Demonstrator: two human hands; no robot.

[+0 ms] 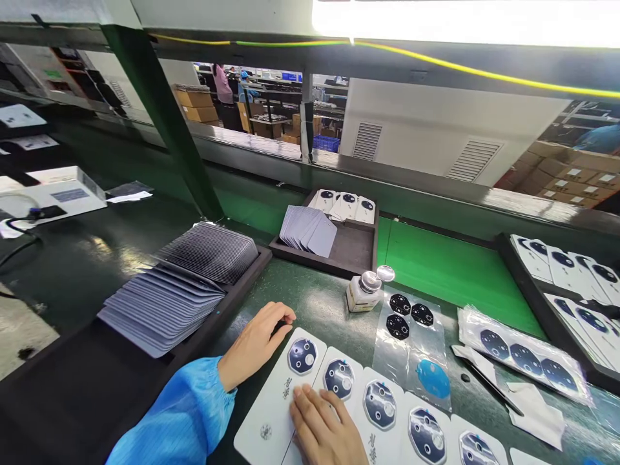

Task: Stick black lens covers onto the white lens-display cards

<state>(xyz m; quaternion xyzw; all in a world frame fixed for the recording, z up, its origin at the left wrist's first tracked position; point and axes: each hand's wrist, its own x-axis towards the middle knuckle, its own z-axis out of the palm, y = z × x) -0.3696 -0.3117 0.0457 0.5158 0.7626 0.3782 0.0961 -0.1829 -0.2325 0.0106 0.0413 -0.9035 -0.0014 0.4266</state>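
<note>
A row of white phone back covers (271, 410) with dark octagonal camera pieces lies on the bench in front of me. My left hand (259, 342) rests by the upper left edge of the leftmost cover. Its fingers are bent, the thumb apart from them, and nothing shows between them. My right hand (327, 426) lies with stretched fingers on the covers, across the leftmost two. Beyond the row is a clear sheet (411, 349) with several black camera stickers (398, 327) and a blue disc (433, 378).
At left, a black tray (194, 352) holds stacked grey-blue panels (165, 307). Another tray (356, 248) stands behind. A small bottle (363, 294) with a raised lid stands mid-bench. Tweezers (489, 381), white wipes (535, 413) and bagged stickers (523, 355) lie right, near a filled tray (527, 303).
</note>
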